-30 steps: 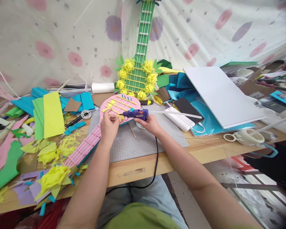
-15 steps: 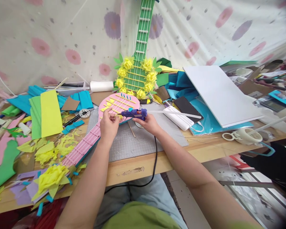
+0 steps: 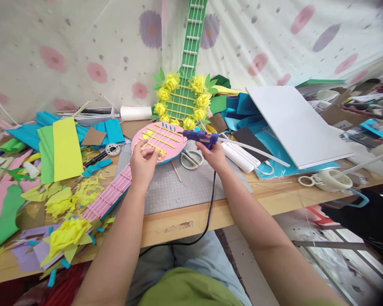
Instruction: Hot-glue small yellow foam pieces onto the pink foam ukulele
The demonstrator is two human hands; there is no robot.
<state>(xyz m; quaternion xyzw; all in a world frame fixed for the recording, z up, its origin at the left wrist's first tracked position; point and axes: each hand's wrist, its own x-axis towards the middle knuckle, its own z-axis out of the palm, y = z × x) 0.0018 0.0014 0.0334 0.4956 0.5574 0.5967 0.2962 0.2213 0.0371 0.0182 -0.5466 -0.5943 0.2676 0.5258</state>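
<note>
Left hand (image 3: 143, 165): fingers bent, thumb and fingertips drawn close. Right hand (image 3: 214, 154) well apart, to left's right, slightly farther forward, fingers curled in a grip. Wrists roughly straight. Left forearm (image 3: 123, 231), right forearm (image 3: 247, 208) bare, spreading apart behind hands.

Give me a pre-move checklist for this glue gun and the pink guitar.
1. Glue gun gripped: ok, in the right hand.
2. Nozzle apart from the left hand: ok, there is a gap between them.
3. Glue stick in place: ok, a long length trails from the gun's rear.
4. Cord kept on the table: not ok, it hangs over the front edge.
5. Pink guitar wholly on the cutting mat: not ok, its neck reaches past the mat.
6. Gun heated: cannot tell.
</note>
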